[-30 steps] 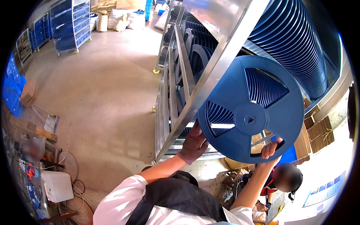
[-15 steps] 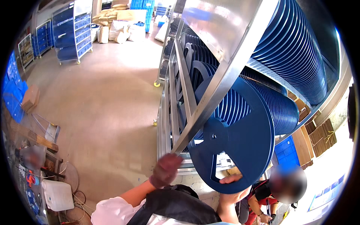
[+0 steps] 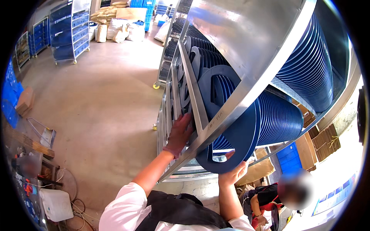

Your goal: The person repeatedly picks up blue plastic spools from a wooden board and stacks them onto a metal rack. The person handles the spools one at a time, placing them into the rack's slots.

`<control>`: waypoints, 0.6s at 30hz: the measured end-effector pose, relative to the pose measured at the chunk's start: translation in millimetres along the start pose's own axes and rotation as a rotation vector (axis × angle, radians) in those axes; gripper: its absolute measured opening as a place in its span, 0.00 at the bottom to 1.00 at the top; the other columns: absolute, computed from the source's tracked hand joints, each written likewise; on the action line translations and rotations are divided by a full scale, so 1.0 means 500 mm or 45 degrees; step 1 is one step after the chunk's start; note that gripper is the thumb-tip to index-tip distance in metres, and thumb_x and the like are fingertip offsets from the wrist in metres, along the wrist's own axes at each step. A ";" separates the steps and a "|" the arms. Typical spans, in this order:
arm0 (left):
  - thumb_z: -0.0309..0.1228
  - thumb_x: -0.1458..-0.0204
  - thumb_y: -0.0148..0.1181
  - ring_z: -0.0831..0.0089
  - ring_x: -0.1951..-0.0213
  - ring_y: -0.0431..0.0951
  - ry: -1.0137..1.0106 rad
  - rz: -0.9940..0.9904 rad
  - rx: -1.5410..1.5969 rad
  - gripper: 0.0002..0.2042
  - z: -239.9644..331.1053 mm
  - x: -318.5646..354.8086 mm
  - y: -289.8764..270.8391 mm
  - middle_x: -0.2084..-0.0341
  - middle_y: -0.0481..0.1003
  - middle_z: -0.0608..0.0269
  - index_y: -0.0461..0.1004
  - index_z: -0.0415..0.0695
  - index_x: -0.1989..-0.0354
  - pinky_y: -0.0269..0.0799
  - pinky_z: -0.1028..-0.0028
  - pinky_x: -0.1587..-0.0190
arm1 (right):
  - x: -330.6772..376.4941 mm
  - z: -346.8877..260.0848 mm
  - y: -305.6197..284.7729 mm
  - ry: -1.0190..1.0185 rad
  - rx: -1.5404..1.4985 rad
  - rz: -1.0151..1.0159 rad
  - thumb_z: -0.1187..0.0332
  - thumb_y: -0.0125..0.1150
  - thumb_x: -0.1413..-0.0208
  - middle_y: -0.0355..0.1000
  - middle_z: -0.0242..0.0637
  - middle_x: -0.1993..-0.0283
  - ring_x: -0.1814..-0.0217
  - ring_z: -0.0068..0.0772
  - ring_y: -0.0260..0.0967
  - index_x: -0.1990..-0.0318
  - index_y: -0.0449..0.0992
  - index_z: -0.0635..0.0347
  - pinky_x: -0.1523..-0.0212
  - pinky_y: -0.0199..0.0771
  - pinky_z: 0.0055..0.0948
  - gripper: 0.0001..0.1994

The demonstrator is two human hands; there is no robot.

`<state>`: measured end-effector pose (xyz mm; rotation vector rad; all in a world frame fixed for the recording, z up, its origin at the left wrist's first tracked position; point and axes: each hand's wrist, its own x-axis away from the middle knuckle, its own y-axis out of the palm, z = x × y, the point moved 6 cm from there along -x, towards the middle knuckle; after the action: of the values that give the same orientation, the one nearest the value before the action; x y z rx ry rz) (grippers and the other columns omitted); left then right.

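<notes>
A large dark blue plastic reel (image 3: pixel 243 133) with cut-out openings stands tilted at the near end of a metal rack (image 3: pixel 246 94), partly behind its corner post. My bare right hand (image 3: pixel 233 173) grips its lower rim, thumb and fingers either side of the edge. On my left hand (image 3: pixel 179 134) is a dark red glove; it reaches up to the rack's side bars, fingers stretched out, the tips partly lost among bars and reels. Behind the held reel, a long row of blue reels (image 3: pixel 279 119) fills the shelf. Another row (image 3: pixel 308 65) lies on the shelf above.
A person (image 3: pixel 266 204) works close by at lower right. Blue crates (image 3: pixel 290 158) and flattened cardboard (image 3: pixel 325 142) lie beyond the rack. Wheeled blue racks (image 3: pixel 71 32) and white sacks (image 3: pixel 125 30) stand far back. At lower left are a white jerrycan (image 3: pixel 57 204) and cables.
The reel has moved up and inward, further behind the rack's corner post, with my right hand still on its rim. My left hand has risen to the side bars.
</notes>
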<state>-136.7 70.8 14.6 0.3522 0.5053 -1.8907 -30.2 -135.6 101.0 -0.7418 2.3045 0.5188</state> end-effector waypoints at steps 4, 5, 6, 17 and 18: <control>0.29 0.51 0.55 0.50 0.35 0.53 0.038 0.094 -0.120 0.27 0.031 0.023 -0.004 0.39 0.60 0.49 0.62 0.46 0.38 0.48 0.61 0.34 | -0.016 -0.008 -0.030 -0.101 -0.185 -0.054 0.48 0.41 0.36 0.62 0.35 0.80 0.75 0.30 0.63 0.74 0.66 0.61 0.71 0.64 0.28 0.24; 0.28 0.51 0.55 0.49 0.35 0.53 0.038 0.125 -0.109 0.27 0.035 0.026 -0.004 0.39 0.60 0.48 0.62 0.46 0.39 0.49 0.60 0.34 | -0.026 -0.010 -0.034 -0.087 -0.150 -0.042 0.49 0.40 0.35 0.60 0.34 0.82 0.76 0.29 0.62 0.75 0.66 0.62 0.72 0.63 0.28 0.25; 0.28 0.51 0.55 0.49 0.35 0.53 0.037 0.124 -0.100 0.26 0.033 0.024 -0.002 0.39 0.60 0.49 0.63 0.46 0.39 0.49 0.60 0.34 | -0.037 -0.011 -0.033 -0.108 -0.135 -0.055 0.50 0.38 0.35 0.60 0.34 0.82 0.77 0.28 0.62 0.73 0.67 0.63 0.73 0.61 0.27 0.25; 0.44 0.48 0.51 0.54 0.41 0.61 -0.284 -0.140 0.106 0.25 -0.052 -0.176 0.005 0.45 0.65 0.48 0.68 0.42 0.45 0.55 0.63 0.38 | -0.095 -0.035 0.012 0.004 -0.168 -0.206 0.51 0.43 0.36 0.65 0.36 0.79 0.77 0.26 0.63 0.65 0.70 0.67 0.75 0.61 0.22 0.23; 0.45 0.49 0.51 0.54 0.41 0.61 -0.340 -0.107 0.148 0.25 -0.068 -0.185 0.005 0.46 0.66 0.49 0.68 0.43 0.46 0.55 0.64 0.38 | -0.097 -0.034 0.012 0.004 -0.157 -0.205 0.51 0.43 0.35 0.65 0.36 0.78 0.76 0.26 0.63 0.64 0.70 0.67 0.74 0.61 0.21 0.23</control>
<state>-100.7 161.8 28.0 0.1518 0.2350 -2.0164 -11.5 -122.6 147.3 -0.9786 2.2072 0.5896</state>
